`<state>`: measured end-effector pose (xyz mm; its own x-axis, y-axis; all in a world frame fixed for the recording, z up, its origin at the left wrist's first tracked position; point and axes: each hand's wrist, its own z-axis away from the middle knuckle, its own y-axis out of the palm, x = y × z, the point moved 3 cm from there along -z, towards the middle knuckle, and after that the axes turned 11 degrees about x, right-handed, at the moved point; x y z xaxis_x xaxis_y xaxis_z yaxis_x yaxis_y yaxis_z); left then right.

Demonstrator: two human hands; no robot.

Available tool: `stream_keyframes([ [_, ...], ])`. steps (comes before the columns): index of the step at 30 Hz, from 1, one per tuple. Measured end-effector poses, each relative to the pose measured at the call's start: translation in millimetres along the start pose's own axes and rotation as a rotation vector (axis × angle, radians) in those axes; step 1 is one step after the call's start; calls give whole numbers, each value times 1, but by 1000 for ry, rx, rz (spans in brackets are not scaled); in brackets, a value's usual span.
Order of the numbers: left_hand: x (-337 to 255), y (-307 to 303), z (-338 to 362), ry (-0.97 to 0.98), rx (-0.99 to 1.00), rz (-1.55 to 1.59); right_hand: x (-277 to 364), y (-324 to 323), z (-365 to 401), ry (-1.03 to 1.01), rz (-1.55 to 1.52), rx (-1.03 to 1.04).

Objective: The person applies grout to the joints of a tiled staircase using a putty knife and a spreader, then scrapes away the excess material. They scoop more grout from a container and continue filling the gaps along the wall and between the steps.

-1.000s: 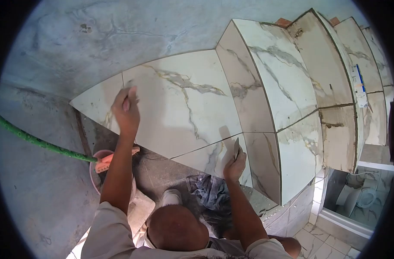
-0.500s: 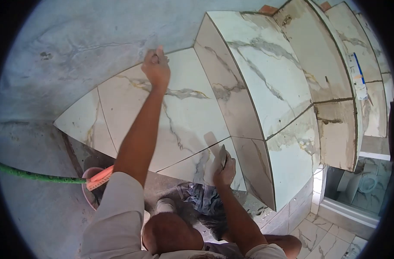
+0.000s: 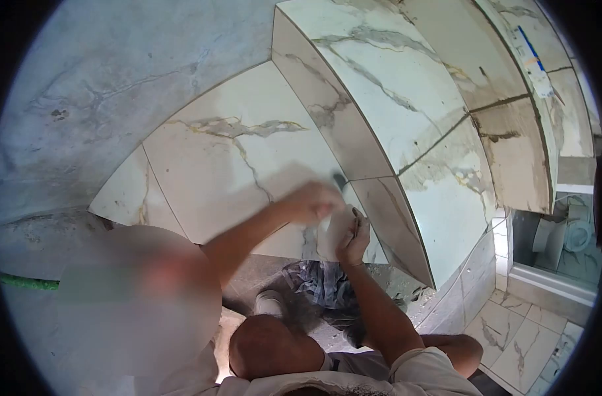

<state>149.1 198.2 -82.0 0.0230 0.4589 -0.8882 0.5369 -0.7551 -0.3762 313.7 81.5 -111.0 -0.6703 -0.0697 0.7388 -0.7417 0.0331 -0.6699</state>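
My left hand [image 3: 317, 202], blurred by motion, is over the glossy white, grey-veined tiled tread [image 3: 215, 168], close to my right hand and overlapping its edge in this view. Its fingers are smeared. Just beyond them a small dark grey patch [image 3: 340, 179] shows near the joint at the riser [image 3: 367, 198]. Low over the front part of the tread, my right hand [image 3: 355, 241] has its fingers curled around a thin grey blade, of which only a dark edge shows between the fingers.
More tiled steps [image 3: 439, 138] rise to the right, with mortar-smeared joints. A blue-and-white packet [image 3: 533, 63] lies on one. A grey plastered wall [image 3: 116, 79] bounds the left. Below the tread edge are dark crumpled cloth [image 3: 324, 287] and a green hose [image 3: 27, 282].
My left hand has left the wall edge of the tread and come down and right to my right hand. My right hand has shifted only slightly. The whole view has moved a little.
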Motion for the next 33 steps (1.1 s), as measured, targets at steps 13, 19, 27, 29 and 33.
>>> stream_keyframes([
  [13,51,41,7,-84,-636,-193,41,-107,115,-9,14,-83],
  [19,-78,134,14,-83,-146,680,84,-189,121,-161,143,-56],
  [27,-2,-12,32,-294,-1008,699,95,-216,107,12,197,33],
  [29,-18,-18,68,-457,-1101,661,105,-213,110,33,156,18],
  [33,-42,-59,243,-752,-1430,177,102,-227,120,17,216,25],
])
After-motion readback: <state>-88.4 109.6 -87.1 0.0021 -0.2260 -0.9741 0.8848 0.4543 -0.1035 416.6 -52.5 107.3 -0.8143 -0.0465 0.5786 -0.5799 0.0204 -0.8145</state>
